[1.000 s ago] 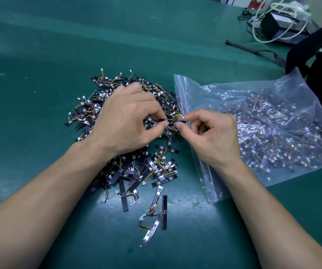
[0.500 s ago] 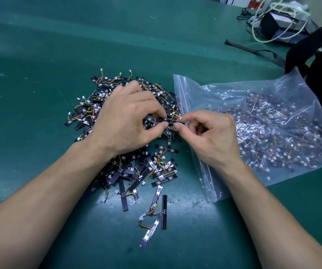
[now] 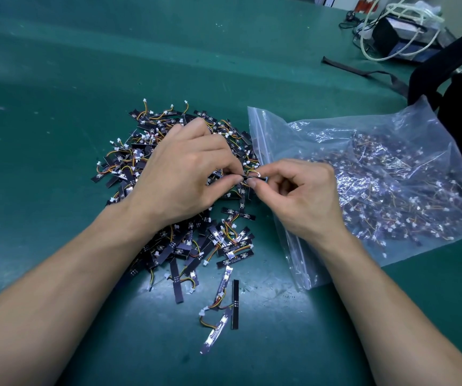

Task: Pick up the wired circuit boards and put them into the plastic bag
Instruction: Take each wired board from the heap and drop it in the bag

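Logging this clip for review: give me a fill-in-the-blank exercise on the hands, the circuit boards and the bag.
1. The left hand and right hand together pinch one ____.
2. The plastic bag lies to the ____ of the loose pile of boards.
3. The table surface is ____.
Missing: wired circuit board; right; green.

— What's the worktop made of?
— A matt green mat, I'd say rubbery; in front of me it's scuffed pale and scratched.
— The plastic bag?
— Thin clear film, glossy and crinkled, full of white glints.
— And the circuit boards?
— Matt black strips, a few showing a shiny silvery face. Their wires have smooth orange and yellow coating, with white plastic plugs. The strap beyond looks like dull black woven cloth.
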{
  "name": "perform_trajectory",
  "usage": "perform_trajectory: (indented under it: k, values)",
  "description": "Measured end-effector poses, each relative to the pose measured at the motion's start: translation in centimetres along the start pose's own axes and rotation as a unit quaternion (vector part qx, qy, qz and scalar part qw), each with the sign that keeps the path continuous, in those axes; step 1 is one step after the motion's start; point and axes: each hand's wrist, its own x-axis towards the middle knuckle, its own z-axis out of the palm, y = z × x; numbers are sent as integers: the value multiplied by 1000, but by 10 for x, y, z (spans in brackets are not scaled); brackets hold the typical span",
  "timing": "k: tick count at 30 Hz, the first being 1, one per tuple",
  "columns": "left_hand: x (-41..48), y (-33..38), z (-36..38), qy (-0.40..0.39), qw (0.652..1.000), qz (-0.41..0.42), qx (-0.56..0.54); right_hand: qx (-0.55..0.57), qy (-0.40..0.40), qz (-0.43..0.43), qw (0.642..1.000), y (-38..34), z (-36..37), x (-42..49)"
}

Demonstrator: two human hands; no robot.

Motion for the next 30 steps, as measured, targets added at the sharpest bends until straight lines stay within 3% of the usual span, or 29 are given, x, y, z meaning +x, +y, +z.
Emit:
perform_trajectory:
  k: [30]
  values:
    - [0,2,-3,-9,1000,-6,-14,-1,-4,12,1000,-2,-2,0]
